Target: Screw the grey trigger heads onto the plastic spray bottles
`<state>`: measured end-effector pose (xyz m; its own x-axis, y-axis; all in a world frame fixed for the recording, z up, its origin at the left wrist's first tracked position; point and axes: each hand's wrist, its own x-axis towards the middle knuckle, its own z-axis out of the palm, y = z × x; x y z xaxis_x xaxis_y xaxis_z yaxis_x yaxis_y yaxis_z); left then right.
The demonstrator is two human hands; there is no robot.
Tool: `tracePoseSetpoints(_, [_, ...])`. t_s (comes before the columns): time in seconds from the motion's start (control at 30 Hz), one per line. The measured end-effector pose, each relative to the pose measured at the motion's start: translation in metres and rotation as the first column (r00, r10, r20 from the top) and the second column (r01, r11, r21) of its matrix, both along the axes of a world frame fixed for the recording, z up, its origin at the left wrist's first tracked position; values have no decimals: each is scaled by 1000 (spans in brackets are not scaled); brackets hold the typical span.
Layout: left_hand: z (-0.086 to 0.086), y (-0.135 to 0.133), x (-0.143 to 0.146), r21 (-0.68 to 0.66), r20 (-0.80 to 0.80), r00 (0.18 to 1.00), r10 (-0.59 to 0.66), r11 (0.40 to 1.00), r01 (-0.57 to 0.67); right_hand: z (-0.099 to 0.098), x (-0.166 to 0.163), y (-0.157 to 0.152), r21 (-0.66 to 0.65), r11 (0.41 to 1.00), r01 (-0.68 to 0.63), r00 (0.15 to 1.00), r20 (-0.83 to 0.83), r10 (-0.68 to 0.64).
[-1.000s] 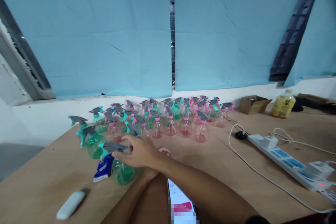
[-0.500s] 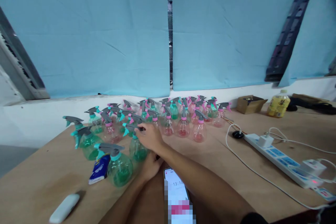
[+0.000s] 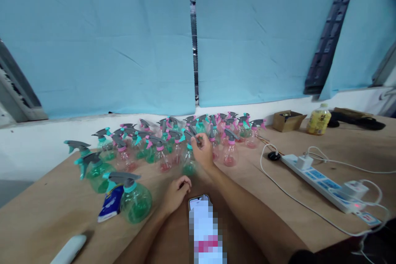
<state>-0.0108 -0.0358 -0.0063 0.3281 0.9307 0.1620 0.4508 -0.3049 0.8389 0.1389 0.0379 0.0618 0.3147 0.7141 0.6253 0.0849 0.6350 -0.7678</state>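
Observation:
My right hand [image 3: 203,150] is closed around the grey spray head of a green spray bottle [image 3: 188,164] with a turquoise trigger and collar. The bottle is upright, in front of a crowd of similar bottles. My left hand [image 3: 178,192] rests on the table just below it, fingers curled in, with nothing visible in them. To its left stands another green spray bottle [image 3: 136,204] beside a blue packet [image 3: 111,203]. Close to the held bottle on its left is a pink spray bottle [image 3: 163,161]. A phone [image 3: 202,222] lies between my forearms, its screen partly blurred.
Several pink and green spray bottles stand along the wall. On the right a white power strip [image 3: 318,183] trails cables, with a cardboard box [image 3: 288,121] and a yellow drink bottle [image 3: 318,120] behind. A white object [image 3: 69,249] lies at front left of the wooden table [image 3: 247,198].
My right hand has moved the green spray bottle rightward and away from me, uncovering the pink bottle to its left. My left hand now shows apart from it. The view has shifted slightly.

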Motion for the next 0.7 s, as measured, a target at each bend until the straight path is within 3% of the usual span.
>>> tracePoseSetpoints(0.17, [3, -1, 1, 24, 21, 1000, 4, 1000, -4, -19, 16, 9, -14, 1000, -1, 1000, -25, 0])
tracePoseSetpoints(0.3, [0, 0, 0, -5, 51, 999, -8, 1000, 8, -23, 26, 7, 20, 988, -151, 988, -4, 151])
tracePoseSetpoints(0.43, [-1, 1, 1, -30, 75, 997, -4, 1000, 7, -19, 33, 8, -79, 912, -403, 913, 40, 407])
tracePoseSetpoints(0.57, [2, -1, 1, -36, 63, 998, 3, 999, -1, -16, 32, 9, -273, 843, -463, 874, 21, 486])
tracePoseSetpoints(0.7, [2, -1, 1, -40, 56, 998, 9, 999, -6, -11, 28, 0, -291, 786, -545, 834, -89, 545])
